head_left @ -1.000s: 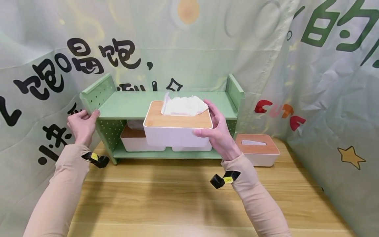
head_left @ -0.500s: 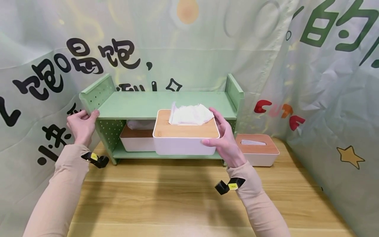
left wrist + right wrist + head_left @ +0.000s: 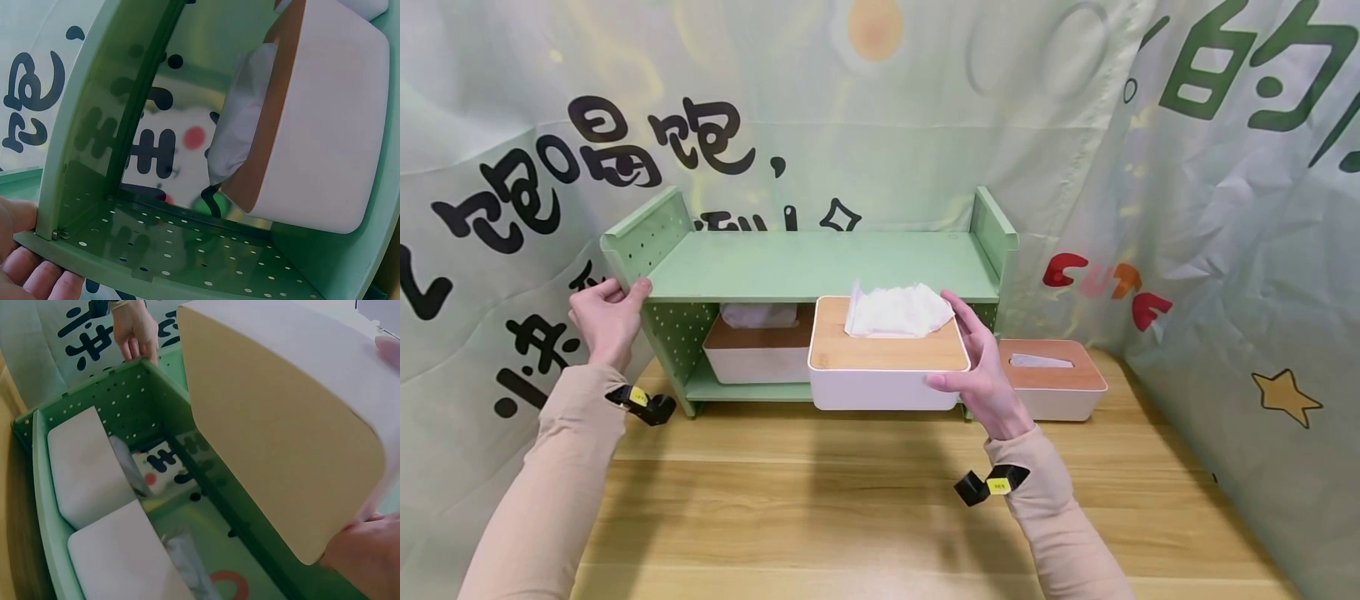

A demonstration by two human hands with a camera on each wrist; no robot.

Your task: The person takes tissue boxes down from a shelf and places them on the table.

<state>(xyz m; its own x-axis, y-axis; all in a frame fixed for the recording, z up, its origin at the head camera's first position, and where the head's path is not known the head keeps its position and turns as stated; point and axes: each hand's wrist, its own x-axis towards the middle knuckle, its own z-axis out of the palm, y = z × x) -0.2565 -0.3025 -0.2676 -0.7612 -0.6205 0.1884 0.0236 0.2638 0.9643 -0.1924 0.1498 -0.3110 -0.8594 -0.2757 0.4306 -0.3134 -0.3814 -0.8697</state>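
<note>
My left hand (image 3: 606, 321) grips the left side panel of a green two-tier shelf (image 3: 820, 265), thumb and fingers around its edge. In front of the shelf, my right hand (image 3: 988, 379) holds a white tissue box (image 3: 887, 390) by its right end, thumb on the front face. The box has a wood-look lid with tissue (image 3: 898, 312) sticking out, and it is off the table. A second tissue box (image 3: 760, 365) sits on the lower tier at left. The right wrist view shows another box (image 3: 128, 559) beside it, hidden behind the held one in the head view.
One more tissue box (image 3: 1052, 383), tissue low in its slot, stands on the wooden table (image 3: 737, 500) right of the shelf. Printed cloth (image 3: 880, 150) hangs behind and along both sides.
My right hand has carried the tissue box rightward and lower in the head view, revealing more of the box on the lower tier. My left hand stays on the shelf edge.
</note>
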